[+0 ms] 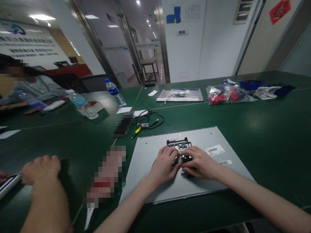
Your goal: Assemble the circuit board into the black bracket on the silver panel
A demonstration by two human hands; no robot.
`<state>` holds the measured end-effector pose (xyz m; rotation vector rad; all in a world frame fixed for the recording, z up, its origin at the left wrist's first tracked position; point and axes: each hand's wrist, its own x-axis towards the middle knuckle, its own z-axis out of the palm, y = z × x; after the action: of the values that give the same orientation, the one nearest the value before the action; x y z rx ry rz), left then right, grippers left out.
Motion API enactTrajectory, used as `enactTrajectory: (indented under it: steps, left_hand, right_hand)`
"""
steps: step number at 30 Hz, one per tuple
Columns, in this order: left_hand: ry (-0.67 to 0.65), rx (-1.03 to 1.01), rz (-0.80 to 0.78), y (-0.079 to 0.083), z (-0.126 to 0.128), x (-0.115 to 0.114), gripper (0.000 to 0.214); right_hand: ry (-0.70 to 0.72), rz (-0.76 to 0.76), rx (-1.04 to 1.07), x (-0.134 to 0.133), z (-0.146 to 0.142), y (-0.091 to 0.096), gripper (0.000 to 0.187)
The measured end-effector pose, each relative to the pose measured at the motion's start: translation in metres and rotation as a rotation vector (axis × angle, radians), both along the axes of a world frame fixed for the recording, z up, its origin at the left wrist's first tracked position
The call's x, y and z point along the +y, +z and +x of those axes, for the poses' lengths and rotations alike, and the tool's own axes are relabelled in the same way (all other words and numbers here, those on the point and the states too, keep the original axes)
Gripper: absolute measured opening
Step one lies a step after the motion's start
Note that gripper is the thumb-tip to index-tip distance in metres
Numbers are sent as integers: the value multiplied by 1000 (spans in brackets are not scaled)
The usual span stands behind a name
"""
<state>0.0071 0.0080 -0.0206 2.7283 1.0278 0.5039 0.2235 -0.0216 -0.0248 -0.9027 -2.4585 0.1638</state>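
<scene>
A flat grey metal panel lies face down on the green table in front of me. A black plastic bracket sits near its middle. My left hand and my right hand meet on the panel just below the bracket, fingers curled and pressed onto a small dark part. The fingers hide most of that part. White labels are stuck on the panel to the right of my hands.
A co-worker's arm and hand reach in at the lower left. A black cable lies behind the panel. Further back sit a second panel, water bottles, a bag of red parts and a blue tray.
</scene>
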Motion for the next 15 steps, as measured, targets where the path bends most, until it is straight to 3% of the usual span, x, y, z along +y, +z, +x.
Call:
enactTrajectory:
  steps: [15]
  left_hand:
    - [14, -5, -21, 0, -2, 0, 26]
  right_hand:
    - [-7, -29, -40, -1, 0, 1, 14]
